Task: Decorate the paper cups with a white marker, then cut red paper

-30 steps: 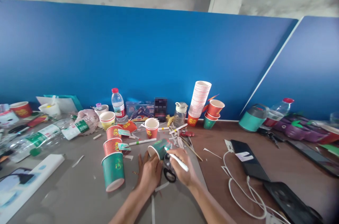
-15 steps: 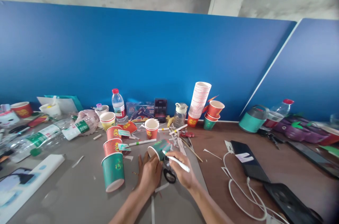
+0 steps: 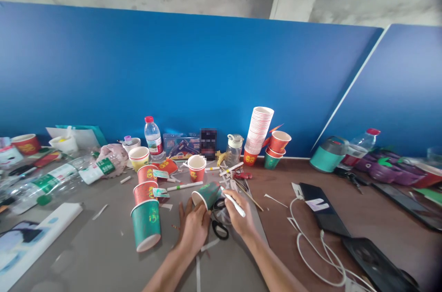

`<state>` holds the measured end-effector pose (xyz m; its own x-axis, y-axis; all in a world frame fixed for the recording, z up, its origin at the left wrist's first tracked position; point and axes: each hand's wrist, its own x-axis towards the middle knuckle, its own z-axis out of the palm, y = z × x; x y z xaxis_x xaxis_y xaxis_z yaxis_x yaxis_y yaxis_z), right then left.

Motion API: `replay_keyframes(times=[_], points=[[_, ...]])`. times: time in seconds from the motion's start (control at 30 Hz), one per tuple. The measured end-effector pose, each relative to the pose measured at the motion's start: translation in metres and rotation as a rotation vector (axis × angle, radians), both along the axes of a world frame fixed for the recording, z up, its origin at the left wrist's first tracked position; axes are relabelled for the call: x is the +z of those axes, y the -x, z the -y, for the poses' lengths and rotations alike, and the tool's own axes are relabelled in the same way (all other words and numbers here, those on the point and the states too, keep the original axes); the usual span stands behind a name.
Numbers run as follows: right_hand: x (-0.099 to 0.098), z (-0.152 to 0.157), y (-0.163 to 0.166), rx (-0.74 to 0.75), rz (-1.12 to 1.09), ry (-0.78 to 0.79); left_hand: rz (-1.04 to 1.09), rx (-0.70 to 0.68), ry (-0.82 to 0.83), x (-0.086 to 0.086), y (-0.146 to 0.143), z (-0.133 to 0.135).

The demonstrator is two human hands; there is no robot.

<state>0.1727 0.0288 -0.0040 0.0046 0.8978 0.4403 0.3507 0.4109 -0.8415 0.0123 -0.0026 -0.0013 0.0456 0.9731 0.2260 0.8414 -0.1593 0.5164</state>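
A green paper cup (image 3: 208, 194) lies on its side on the grey table, its open mouth toward the left. My left hand (image 3: 195, 224) is closed around the cup's near side and steadies it. In my right hand (image 3: 239, 218) is a white marker pen (image 3: 236, 204), its tip close to the cup's base end; whether it touches I cannot tell. Black-handled scissors (image 3: 220, 230) lie between my hands, partly hidden. Left of my hands, a green cup (image 3: 146, 225) and red cups (image 3: 145, 192) lie in a row with small paper pieces stuck on.
A tall stack of paper cups (image 3: 258, 133) stands at the back, beside a glass jar (image 3: 234, 149). Paper scraps and a red cup (image 3: 196, 171) are near my hands. Plastic bottles (image 3: 57, 181) lie left; phones (image 3: 324, 209) and a white cable (image 3: 300, 246) lie right.
My right hand has moved slightly right, taking the marker pen's tip from the cup's side toward its base end. My left hand stays on the cup.
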Motion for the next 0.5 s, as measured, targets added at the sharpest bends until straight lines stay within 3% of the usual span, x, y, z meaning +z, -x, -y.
replay_keyframes(times=[0.13,0.3,0.5], points=[[0.000,0.001,0.000,-0.090,-0.020,-0.029,0.012,-0.005,0.009,0.002,0.000,0.001],[0.002,0.010,0.005,-0.043,0.091,-0.130,0.046,-0.017,0.014,0.006,0.000,0.003],[-0.002,0.009,0.006,-0.099,0.115,-0.084,0.107,-0.010,0.040,0.009,0.000,0.002]])
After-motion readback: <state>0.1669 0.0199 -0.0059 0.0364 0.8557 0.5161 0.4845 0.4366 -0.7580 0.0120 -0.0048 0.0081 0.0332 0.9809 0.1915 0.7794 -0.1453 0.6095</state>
